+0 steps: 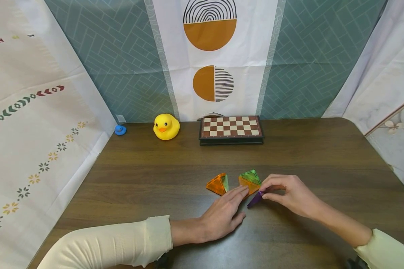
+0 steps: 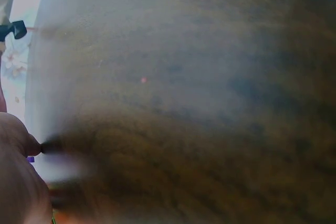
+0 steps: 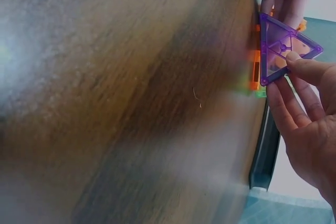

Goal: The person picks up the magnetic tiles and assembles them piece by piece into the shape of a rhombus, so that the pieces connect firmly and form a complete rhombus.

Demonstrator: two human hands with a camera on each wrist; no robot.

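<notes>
My right hand (image 1: pixel 287 192) pinches a purple triangular magnetic tile (image 3: pixel 273 53) between thumb and fingers, tilted up beside an orange triangular tile (image 1: pixel 248 184). That orange tile joins a green triangular tile (image 1: pixel 250 175) along one edge. With fingers outstretched, my left hand (image 1: pixel 222 216) lies low over the table, its fingertips on the orange tile's near left side. Left of these, an orange tile (image 1: pixel 217 184) leans together with a green tile (image 1: pixel 226 182) in a small raised shape. Only the left hand's edge (image 2: pixel 21 166) shows in the left wrist view.
A checkered game box (image 1: pixel 231 130) stands at the back of the wooden table (image 1: pixel 148 160). To its left sit a yellow rubber duck (image 1: pixel 166 127) and a small blue duck (image 1: pixel 120 130). Patterned cloths hang behind and at both sides.
</notes>
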